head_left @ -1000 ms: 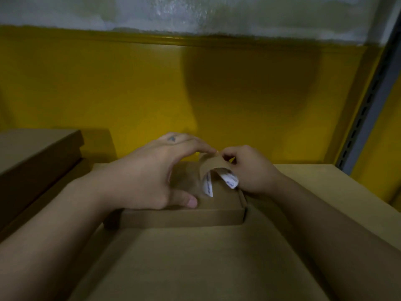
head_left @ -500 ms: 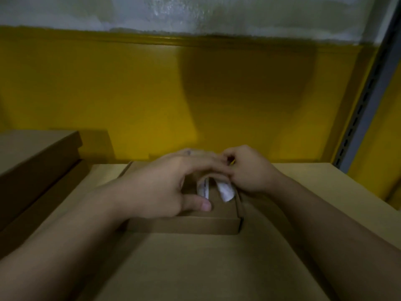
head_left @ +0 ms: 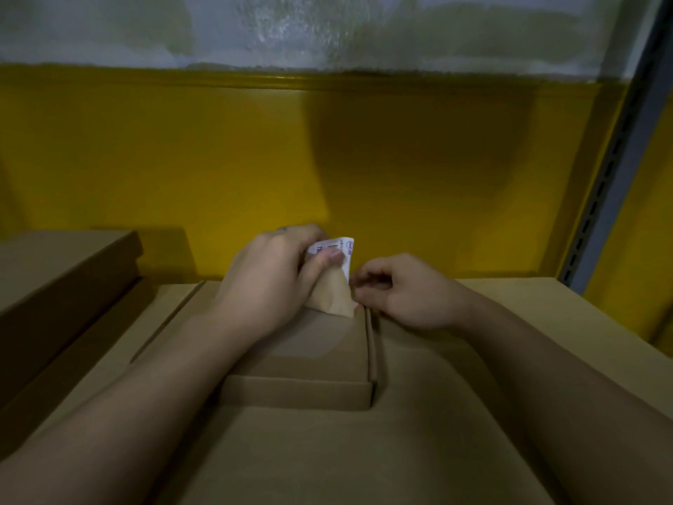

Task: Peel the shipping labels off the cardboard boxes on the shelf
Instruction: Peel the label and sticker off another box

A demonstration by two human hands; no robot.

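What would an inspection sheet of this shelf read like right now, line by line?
Surface: large cardboard box, used as the work top.
Job's things: small flat box lies on the large box; label is lifted off its lid, with the lower corner meeting the lid.
Clutter: stacked boxes at the left.
Hands: left hand pinches the label; right hand is curled beside the label, grip unclear.
Cables: nothing seen.
Surroundings: yellow wall; grey shelf post at the right.
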